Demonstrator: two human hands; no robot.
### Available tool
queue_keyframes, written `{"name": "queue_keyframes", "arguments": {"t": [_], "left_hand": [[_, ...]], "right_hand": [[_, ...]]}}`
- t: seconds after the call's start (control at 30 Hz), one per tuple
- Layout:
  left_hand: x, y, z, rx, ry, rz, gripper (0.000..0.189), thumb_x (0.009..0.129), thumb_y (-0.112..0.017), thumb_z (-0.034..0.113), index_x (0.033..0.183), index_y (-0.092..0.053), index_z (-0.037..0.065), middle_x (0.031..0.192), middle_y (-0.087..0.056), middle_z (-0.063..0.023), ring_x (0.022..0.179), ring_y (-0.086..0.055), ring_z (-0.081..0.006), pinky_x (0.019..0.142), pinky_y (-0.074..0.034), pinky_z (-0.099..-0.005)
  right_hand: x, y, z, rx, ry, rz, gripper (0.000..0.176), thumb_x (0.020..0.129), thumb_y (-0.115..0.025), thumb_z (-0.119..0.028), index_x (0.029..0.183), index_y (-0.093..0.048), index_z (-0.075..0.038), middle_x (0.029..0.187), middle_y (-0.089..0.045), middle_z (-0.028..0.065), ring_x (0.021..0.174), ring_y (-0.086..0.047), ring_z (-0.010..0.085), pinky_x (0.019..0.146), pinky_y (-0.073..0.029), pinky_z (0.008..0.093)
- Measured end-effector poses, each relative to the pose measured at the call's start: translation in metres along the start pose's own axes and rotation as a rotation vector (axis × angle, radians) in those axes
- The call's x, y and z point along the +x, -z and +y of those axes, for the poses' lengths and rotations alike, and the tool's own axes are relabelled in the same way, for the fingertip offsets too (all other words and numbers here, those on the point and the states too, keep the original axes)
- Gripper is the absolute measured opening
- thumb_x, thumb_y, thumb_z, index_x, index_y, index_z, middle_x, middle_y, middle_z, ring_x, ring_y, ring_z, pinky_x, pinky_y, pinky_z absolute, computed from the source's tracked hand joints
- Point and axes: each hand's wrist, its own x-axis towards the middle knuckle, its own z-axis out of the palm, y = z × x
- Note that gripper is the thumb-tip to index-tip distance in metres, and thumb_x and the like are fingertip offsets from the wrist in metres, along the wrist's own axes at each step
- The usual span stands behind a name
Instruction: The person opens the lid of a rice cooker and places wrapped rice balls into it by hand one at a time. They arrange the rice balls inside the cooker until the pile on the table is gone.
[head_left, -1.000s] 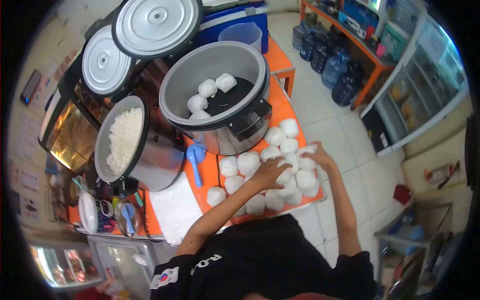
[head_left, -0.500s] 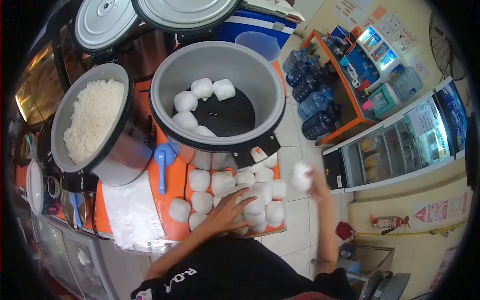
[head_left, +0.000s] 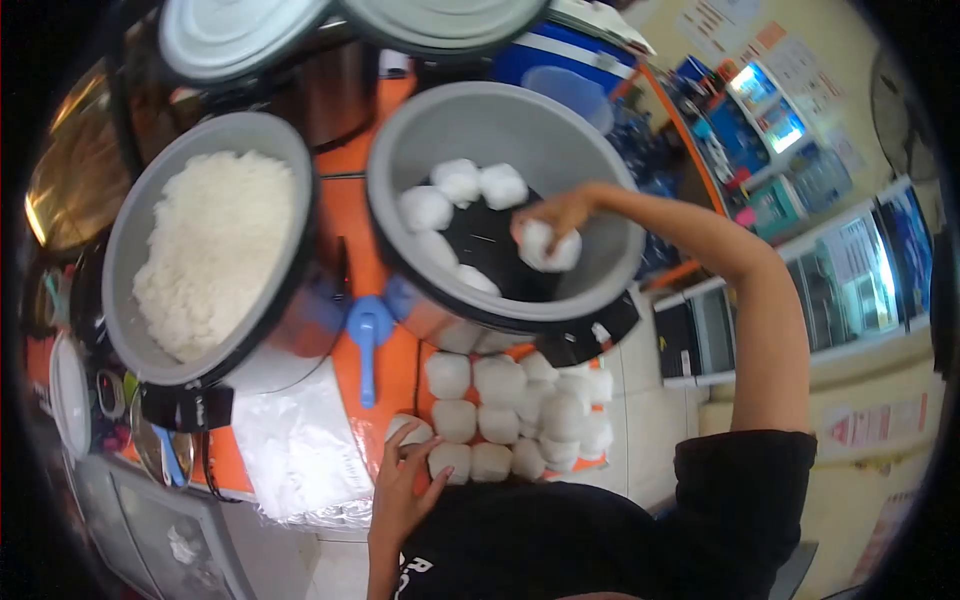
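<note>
My right hand (head_left: 560, 220) reaches into the large grey pot (head_left: 415, 125), its fingers wrapped round a white rounded packet (head_left: 547, 247) near the pot's right inner side. Several similar white packets (head_left: 427, 208) lie along the left and back of the dark pot bottom. On the orange table (head_left: 383, 375) in front of the pot, several more white packets (head_left: 497, 380) sit in rows, some piled at the right. My left hand (head_left: 408, 478) is at the near left of these, fingers apart, resting on the leftmost packet (head_left: 408, 431).
A second pot full of white rice (head_left: 215, 250) stands at the left. Between the pots lies a blue scoop (head_left: 368, 345). Clear plastic bags (head_left: 300, 440) lie near the front edge. Open round lids (head_left: 240, 35) and a blue cooler (head_left: 570, 65) are behind.
My right hand has swung from right of the table into the pot with a packet. My left hand has moved left, from the middle of the packets to the leftmost one. The view has shifted.
</note>
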Motion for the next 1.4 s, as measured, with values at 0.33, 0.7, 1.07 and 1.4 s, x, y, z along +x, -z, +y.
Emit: {"name": "queue_keyframes", "arguments": {"t": [0.33, 0.7, 1.07, 1.4], "left_hand": [[-0.016, 0.014, -0.026, -0.148, 0.191, 0.097, 0.034, 0.077, -0.075, 0.012, 0.109, -0.065, 0.007, 0.127, -0.052, -0.0115, 0.100, -0.060, -0.0279, 0.087, -0.049, -0.0388], [-0.004, 0.008, -0.037, -0.099, 0.063, -0.051, 0.029, 0.081, -0.070, 0.017, 0.108, -0.066, 0.009, 0.113, -0.062, -0.0077, 0.105, -0.058, -0.0287, 0.092, -0.043, -0.0387], [0.058, -0.138, -0.010, -0.156, -0.618, -0.562, 0.055, 0.080, -0.071, 0.032, 0.128, -0.054, 0.012, 0.134, -0.047, -0.0097, 0.121, -0.047, -0.0315, 0.097, -0.042, -0.0416], [0.074, -0.204, 0.016, 0.355, -0.667, -0.485, 0.083, 0.067, -0.079, 0.037, 0.139, -0.041, 0.024, 0.141, -0.033, -0.0118, 0.125, -0.037, -0.0370, 0.098, -0.038, -0.0542]], "right_hand": [[0.013, -0.032, -0.012, -0.509, -0.214, -0.028, 0.052, 0.065, -0.078, -0.011, 0.113, -0.067, -0.025, 0.132, -0.040, 0.0093, 0.111, -0.051, 0.0335, 0.095, -0.045, 0.0434], [-0.040, 0.024, -0.036, -0.440, -0.095, 0.485, 0.031, 0.081, -0.062, -0.003, 0.110, -0.067, -0.013, 0.116, -0.060, 0.0094, 0.110, -0.057, 0.0302, 0.092, -0.047, 0.0415], [-0.140, -0.430, -0.065, 0.638, -1.116, 0.920, 0.075, 0.089, -0.060, -0.048, 0.147, -0.031, -0.012, 0.128, -0.053, 0.0176, 0.116, -0.053, 0.0268, 0.091, -0.048, 0.0396], [-0.034, -0.504, -0.086, 1.029, -0.988, 1.415, 0.094, 0.063, -0.086, -0.043, 0.134, -0.042, 0.001, 0.124, -0.048, 0.0210, 0.108, -0.056, 0.0305, 0.085, -0.053, 0.0420]]}}
